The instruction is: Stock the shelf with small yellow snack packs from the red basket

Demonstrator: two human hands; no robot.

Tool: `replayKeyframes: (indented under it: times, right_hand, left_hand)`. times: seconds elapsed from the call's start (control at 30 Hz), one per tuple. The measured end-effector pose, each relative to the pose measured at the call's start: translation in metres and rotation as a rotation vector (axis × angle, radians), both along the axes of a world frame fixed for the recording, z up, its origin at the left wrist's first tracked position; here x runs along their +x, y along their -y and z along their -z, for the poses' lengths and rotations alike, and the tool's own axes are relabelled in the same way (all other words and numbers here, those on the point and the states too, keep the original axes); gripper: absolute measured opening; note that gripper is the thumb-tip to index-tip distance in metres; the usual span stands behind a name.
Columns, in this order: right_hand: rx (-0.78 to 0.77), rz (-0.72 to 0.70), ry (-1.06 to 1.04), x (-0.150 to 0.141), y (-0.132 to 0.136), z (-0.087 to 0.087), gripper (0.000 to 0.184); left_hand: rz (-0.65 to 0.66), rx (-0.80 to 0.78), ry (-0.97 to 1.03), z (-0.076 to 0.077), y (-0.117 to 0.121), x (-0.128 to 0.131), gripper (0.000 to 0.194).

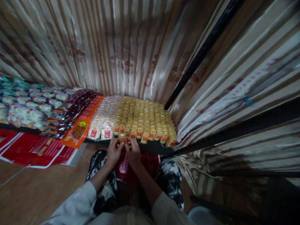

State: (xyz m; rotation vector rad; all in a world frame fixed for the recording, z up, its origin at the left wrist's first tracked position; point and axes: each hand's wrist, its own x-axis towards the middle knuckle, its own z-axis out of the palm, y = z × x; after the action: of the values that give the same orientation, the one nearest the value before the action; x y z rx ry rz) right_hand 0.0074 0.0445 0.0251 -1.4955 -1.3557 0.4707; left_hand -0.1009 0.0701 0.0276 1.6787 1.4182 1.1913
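Between the fingertips of both hands is a small yellow packaged cake (122,137) in clear wrap with a red-orange label. My left hand (114,150) pinches it from the left, and my right hand (132,151) closes on its right side. Both are at the front edge of a low black shelf (150,147). Just beyond them, rows of similar yellow wrapped cakes (146,120) stand packed on the shelf. To their left are white wrapped cakes (107,129) with red labels.
An orange snack bag (78,132), dark glossy packets (67,115) and white-and-teal packets (35,100) fill the shelf's left part. Striped curtains (131,47) hang behind and at right, with black frame bars (201,51). Red printed sheets (30,150) hang below the shelf edge.
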Motion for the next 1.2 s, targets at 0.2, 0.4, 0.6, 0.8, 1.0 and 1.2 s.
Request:
replayKeyframes:
  times: [0.2, 0.4, 0.6, 0.8, 1.0, 1.2]
  right_hand:
    - [0.035, -0.001, 0.123, -0.008, -0.009, 0.016, 0.037]
    - [0.014, 0.000, 0.192, 0.011, -0.010, 0.030, 0.039]
    - [0.007, -0.001, 0.169, 0.015, -0.010, 0.030, 0.038]
    - [-0.028, 0.008, 0.156, 0.015, -0.009, 0.025, 0.036]
    - [-0.040, -0.008, 0.139, 0.016, -0.008, 0.023, 0.035]
    - [-0.025, -0.024, 0.149, 0.016, -0.007, 0.022, 0.036]
  left_hand:
    - [-0.112, -0.014, -0.135, 0.004, -0.030, -0.011, 0.022]
    - [-0.103, -0.014, -0.253, 0.010, -0.041, -0.005, 0.027]
    - [-0.107, 0.034, -0.287, 0.010, -0.047, -0.008, 0.028]
    - [-0.072, 0.029, -0.294, 0.005, -0.047, -0.005, 0.030]
    - [-0.167, 0.064, -0.313, 0.002, -0.039, 0.000, 0.035]
    - [-0.151, 0.109, -0.294, 0.000, -0.038, 0.002, 0.040]
